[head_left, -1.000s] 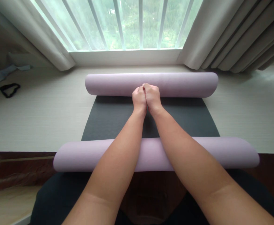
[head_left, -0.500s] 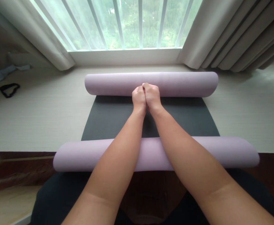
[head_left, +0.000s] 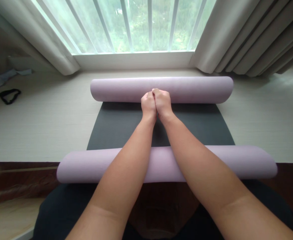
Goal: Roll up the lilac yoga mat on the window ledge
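Observation:
My left hand (head_left: 148, 104) and my right hand (head_left: 163, 102) are pressed side by side, both closed with curled fingers. Nothing shows in either of them. They are just in front of the far roll (head_left: 199, 89) of a yoga mat, overlapping its lower edge in view; whether they touch it, I cannot tell. The mat is lilac outside and dark grey inside. Its flat grey stretch (head_left: 118, 125) lies under my wrists. Both forearms reach over the near roll (head_left: 163, 165), which lies along the front edge.
The mat rests on a pale ledge (head_left: 43, 130) below a barred window (head_left: 138, 26). Grey curtains (head_left: 226, 36) hang on both sides. A black band (head_left: 9, 96) and some grey cloth (head_left: 1, 79) lie at the left. Dark clothed legs (head_left: 66, 210) are below the ledge.

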Demonstrator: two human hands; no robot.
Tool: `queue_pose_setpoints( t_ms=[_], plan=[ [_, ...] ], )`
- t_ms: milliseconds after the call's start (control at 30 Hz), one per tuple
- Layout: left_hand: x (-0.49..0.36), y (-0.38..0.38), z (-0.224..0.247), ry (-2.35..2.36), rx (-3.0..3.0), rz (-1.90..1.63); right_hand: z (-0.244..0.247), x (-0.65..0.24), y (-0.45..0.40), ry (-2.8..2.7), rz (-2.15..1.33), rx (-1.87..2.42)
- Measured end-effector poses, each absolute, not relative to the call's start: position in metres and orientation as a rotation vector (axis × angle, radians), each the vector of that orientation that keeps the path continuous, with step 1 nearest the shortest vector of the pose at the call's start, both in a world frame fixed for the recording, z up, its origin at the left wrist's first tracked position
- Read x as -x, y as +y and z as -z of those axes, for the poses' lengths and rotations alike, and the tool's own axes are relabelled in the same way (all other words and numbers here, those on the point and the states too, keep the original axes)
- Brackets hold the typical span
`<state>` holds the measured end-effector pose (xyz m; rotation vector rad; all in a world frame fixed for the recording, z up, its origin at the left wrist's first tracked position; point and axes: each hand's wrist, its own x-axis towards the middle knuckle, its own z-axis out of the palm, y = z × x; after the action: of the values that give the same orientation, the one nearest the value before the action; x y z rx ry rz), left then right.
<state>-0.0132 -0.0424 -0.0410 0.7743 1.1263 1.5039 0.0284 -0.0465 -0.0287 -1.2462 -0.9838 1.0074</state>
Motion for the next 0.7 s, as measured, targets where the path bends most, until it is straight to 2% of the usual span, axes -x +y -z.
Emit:
queue_pose_setpoints(
  t_ms=[700],
  plan=[
    [0.0134,-0.0425,0.0406,1.120,-0.786,-1.503,0.0268,-0.0288,-0.0470,-0.965,-1.003,1.247]
  ],
)
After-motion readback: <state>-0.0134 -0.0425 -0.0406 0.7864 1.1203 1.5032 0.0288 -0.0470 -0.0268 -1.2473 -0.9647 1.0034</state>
